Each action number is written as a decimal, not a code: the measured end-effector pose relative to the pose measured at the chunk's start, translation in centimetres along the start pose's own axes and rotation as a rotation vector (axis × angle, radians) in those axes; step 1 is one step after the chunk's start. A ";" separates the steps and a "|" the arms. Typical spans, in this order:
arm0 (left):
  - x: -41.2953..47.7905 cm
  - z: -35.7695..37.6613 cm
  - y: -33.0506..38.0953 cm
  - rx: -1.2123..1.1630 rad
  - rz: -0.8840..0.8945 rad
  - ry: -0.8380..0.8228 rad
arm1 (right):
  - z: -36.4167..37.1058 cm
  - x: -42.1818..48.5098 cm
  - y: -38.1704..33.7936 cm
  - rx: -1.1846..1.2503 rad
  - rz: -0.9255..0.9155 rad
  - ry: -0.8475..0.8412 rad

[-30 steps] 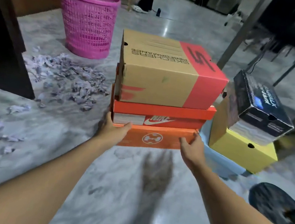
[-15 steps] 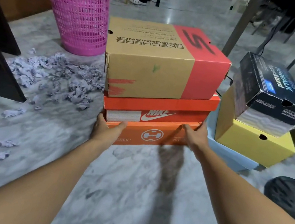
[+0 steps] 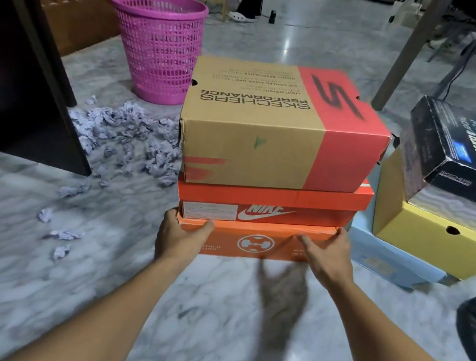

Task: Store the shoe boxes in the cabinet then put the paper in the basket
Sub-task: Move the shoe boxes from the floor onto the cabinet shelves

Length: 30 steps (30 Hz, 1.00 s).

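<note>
Far left, the cabinet (image 3: 11,79), no box in it that I can see. The paper (image 3: 130,137) lies heaped by the basket (image 3: 157,50), untouched. Now left hand (image 3: 177,236) and right hand (image 3: 327,258) clasp the bottom box (image 3: 251,242) of the middle stack (image 3: 268,141); another pile (image 3: 427,243) waits right.

Open floor (image 3: 207,317); cabinet (image 3: 16,86) L, box stack (image 3: 428,240) R

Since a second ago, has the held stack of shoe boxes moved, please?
Yes, slightly left: its top box now overlaps the pink basket, where a gap showed before.
</note>
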<state>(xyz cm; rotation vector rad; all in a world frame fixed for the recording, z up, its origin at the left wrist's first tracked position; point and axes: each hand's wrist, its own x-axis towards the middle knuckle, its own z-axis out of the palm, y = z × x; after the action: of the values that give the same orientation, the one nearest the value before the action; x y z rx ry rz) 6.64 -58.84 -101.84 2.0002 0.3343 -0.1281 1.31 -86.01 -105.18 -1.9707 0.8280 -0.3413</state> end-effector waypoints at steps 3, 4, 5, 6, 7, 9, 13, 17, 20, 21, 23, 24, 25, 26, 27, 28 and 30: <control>-0.8 -2.2 -0.7 0.005 -0.026 0.001 | 0.4 -3.3 -0.2 0.018 -0.024 -0.010; -1.2 -3.0 -1.1 0.011 -0.036 0.002 | 0.5 -4.6 -0.3 0.027 -0.029 -0.011; -1.7 -3.8 -1.6 0.013 -0.044 0.007 | 0.7 -5.9 -0.3 0.034 -0.034 -0.017; -2.2 -4.6 -2.2 0.010 -0.052 0.015 | 0.8 -7.3 -0.5 0.038 -0.034 -0.028; -2.8 -5.4 -2.8 0.005 -0.062 0.023 | 0.9 -8.6 -0.6 0.040 -0.036 -0.038; -4.1 -7.2 -3.9 0.003 -0.085 0.030 | 1.1 -11.1 -0.7 0.038 -0.038 -0.058; -6.7 -10.5 -5.8 0.021 -0.127 0.016 | 1.0 -15.8 -0.8 0.054 -0.043 -0.085; -8.7 -13.3 -7.7 0.013 -0.164 0.026 | 1.2 -19.0 -1.0 0.063 -0.054 -0.124; -10.3 -14.5 -8.6 0.020 -0.169 0.080 | 1.6 -20.7 -1.4 0.061 -0.057 -0.150; -10.8 -14.9 -8.7 0.022 -0.163 0.093 | 1.8 -21.0 -1.6 0.063 -0.061 -0.156; -11.2 -15.6 -8.9 0.013 -0.144 0.087 | 1.9 -21.4 -2.0 0.062 -0.068 -0.183; -11.3 -15.9 -8.9 0.002 -0.136 0.074 | 1.8 -21.3 -2.2 0.060 -0.068 -0.207; -11.4 -16.2 -8.7 -0.011 -0.122 0.063 | 1.5 -21.2 -2.3 0.052 -0.069 -0.237; -11.6 -16.5 -8.4 -0.019 -0.104 0.061 | 1.0 -21.1 -2.6 0.027 -0.071 -0.271; -11.8 -16.7 -8.1 -0.017 -0.072 0.073 | 0.3 -20.8 -2.6 -0.012 -0.067 -0.288; -12.1 -16.9 -7.8 -0.011 -0.037 0.099 | -0.4 -20.6 -2.5 -0.059 -0.058 -0.271; -12.7 -17.3 -7.4 0.016 0.059 0.177 | -1.8 -20.2 -2.7 -0.087 -0.045 -0.139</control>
<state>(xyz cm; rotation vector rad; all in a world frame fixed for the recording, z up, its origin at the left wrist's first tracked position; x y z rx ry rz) -8.61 -42.58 -97.64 2.0402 0.3877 0.0841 -13.39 -72.71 -100.08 -2.0706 0.7203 -0.1948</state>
